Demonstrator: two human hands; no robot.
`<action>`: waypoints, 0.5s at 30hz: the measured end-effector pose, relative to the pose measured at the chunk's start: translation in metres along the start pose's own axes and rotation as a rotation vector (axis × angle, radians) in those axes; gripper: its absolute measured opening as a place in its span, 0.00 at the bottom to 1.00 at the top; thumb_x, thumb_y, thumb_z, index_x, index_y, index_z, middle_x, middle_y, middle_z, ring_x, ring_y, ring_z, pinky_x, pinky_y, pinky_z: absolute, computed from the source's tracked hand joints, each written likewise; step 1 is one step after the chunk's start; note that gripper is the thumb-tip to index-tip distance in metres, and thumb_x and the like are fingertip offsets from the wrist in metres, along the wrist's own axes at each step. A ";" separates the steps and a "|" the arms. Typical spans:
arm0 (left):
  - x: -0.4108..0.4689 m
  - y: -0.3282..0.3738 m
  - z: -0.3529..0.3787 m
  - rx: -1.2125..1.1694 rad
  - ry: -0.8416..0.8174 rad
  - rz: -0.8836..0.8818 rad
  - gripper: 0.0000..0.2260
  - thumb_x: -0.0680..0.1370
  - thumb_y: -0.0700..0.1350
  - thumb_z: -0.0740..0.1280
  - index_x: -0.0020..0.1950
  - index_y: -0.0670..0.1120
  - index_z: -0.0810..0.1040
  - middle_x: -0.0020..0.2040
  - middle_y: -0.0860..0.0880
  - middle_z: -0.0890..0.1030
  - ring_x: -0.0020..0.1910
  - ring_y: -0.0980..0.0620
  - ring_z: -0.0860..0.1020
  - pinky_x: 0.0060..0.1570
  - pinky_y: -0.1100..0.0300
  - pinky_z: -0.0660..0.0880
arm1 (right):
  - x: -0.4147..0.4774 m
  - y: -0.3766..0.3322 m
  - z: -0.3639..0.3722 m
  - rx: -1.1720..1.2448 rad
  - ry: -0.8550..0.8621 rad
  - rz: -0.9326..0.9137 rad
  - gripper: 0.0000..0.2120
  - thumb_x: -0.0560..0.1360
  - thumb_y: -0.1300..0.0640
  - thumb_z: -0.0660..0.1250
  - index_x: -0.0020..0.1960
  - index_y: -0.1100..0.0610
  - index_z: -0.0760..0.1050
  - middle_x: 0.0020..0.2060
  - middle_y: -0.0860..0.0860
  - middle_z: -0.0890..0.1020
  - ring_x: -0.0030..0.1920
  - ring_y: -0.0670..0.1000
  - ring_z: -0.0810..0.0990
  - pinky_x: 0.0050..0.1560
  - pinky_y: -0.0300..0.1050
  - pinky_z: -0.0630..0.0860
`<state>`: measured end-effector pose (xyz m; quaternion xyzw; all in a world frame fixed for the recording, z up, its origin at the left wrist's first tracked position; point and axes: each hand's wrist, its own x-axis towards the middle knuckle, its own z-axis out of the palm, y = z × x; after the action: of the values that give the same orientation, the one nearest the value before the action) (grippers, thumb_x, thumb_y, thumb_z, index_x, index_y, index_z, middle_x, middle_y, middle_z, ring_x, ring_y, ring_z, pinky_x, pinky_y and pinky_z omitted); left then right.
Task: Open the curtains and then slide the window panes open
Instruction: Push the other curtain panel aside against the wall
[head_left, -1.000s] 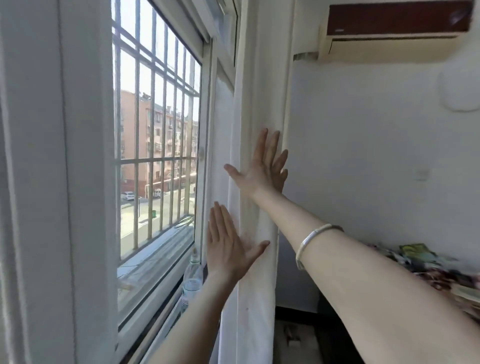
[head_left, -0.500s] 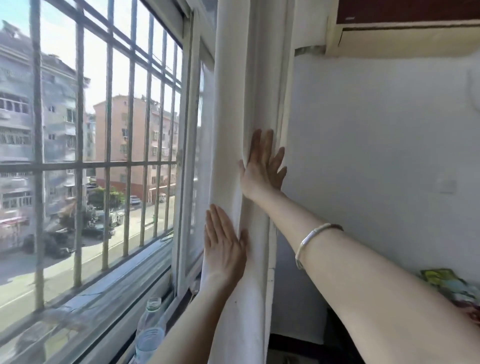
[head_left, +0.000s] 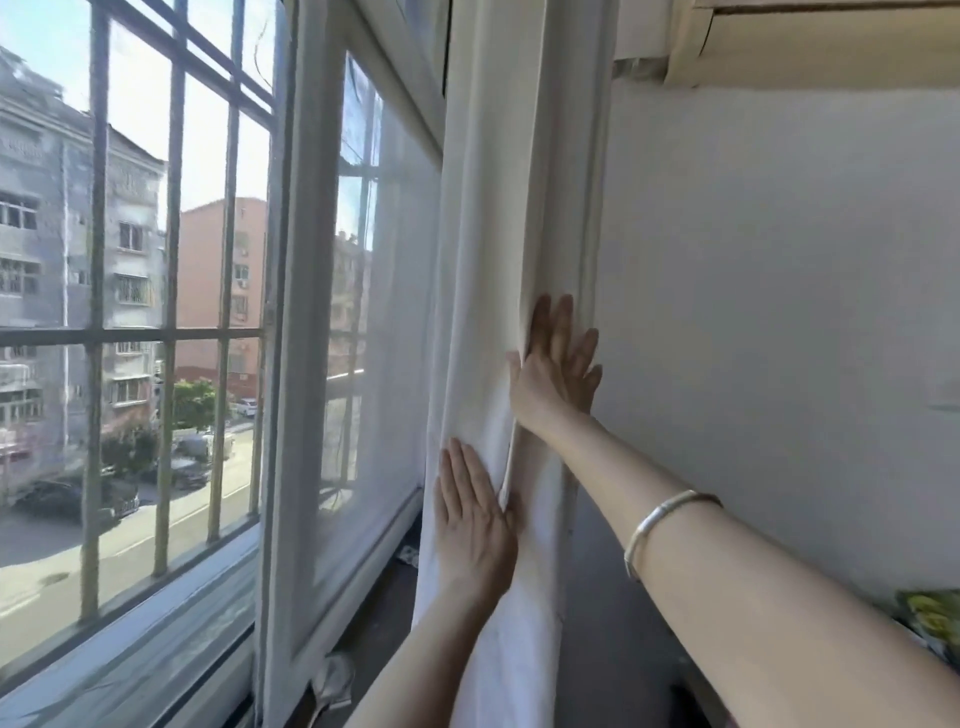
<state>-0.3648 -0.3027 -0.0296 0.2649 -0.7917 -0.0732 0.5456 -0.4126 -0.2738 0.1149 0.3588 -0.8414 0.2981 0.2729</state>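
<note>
The white curtain (head_left: 498, 249) hangs bunched in a narrow column at the right end of the window, against the wall. My left hand (head_left: 475, 514) lies flat on its lower folds, fingers together and pointing up. My right hand (head_left: 556, 371), with a silver bangle on the wrist, presses the cloth higher up, fingers spread, their tips tucked against a fold. The white-framed sliding window pane (head_left: 363, 322) stands left of the curtain, part of it veiled by sheer fabric. Left of its frame the opening shows metal security bars (head_left: 166, 332) and the street outside.
A pale wall (head_left: 779, 312) runs right of the curtain, with an air conditioner (head_left: 810, 47) mounted at the top. A plastic bottle (head_left: 332, 680) stands by the sill below the pane. Colourful items (head_left: 930, 618) lie at the lower right edge.
The view has swung right and closer to the curtain. Both hands have pushed the curtain further right into a tighter bunch, uncovering more of the pane.
</note>
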 end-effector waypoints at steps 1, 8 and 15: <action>0.007 -0.003 0.014 -0.026 -0.042 -0.008 0.30 0.79 0.47 0.53 0.68 0.36 0.35 0.73 0.38 0.47 0.73 0.37 0.48 0.60 0.63 0.21 | 0.008 0.005 0.005 -0.011 -0.003 0.009 0.30 0.80 0.50 0.48 0.74 0.52 0.34 0.75 0.50 0.35 0.73 0.65 0.38 0.70 0.65 0.48; 0.054 -0.019 0.105 0.002 -0.092 0.057 0.39 0.79 0.48 0.51 0.57 0.48 0.13 0.74 0.39 0.42 0.71 0.40 0.38 0.57 0.63 0.19 | 0.073 0.041 0.050 -0.048 -0.012 0.047 0.30 0.80 0.49 0.48 0.74 0.52 0.33 0.75 0.50 0.35 0.73 0.66 0.38 0.70 0.65 0.46; 0.105 -0.030 0.191 -0.059 -0.176 0.039 0.34 0.80 0.47 0.48 0.60 0.43 0.17 0.72 0.44 0.33 0.73 0.42 0.37 0.65 0.60 0.23 | 0.147 0.081 0.100 -0.046 0.015 0.046 0.30 0.80 0.49 0.48 0.74 0.51 0.33 0.75 0.49 0.35 0.73 0.66 0.38 0.71 0.65 0.48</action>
<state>-0.5548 -0.4141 -0.0304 0.2256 -0.8391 -0.1090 0.4828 -0.5864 -0.3626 0.1217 0.3305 -0.8540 0.2876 0.2805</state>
